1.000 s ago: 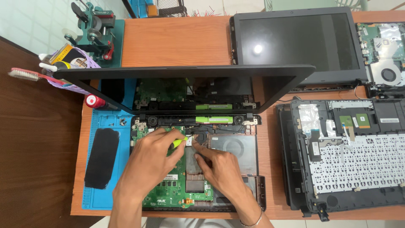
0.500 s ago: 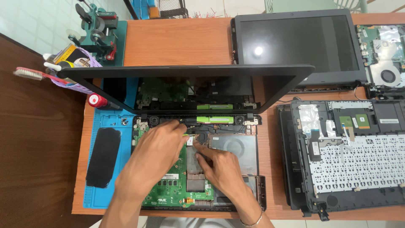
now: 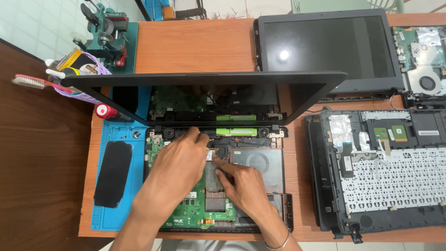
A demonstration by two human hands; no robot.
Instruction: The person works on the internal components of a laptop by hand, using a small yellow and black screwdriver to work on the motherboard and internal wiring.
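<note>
An opened laptop base lies in front of me with its green motherboard bare and its dark screen tilted up over it. My left hand rests on the upper left of the board, fingertips close to the hinge by a small cable. My right hand lies over the copper heat pipe area, its index finger pressing a small connector near the board's top middle. A flat grey fan housing sits right of the hands. What the fingertips pinch is hidden.
A blue work mat holds a black rectangular pad on the left. A keyboard cover lies upside down at right. A second laptop screen and another bare board lie behind. A green tool stand, a toothbrush and a red-capped bottle stand at left.
Both hands have crept a little toward the hinge. The left fingertips sit closer to the top edge of the board. The head camera has shifted slightly.
</note>
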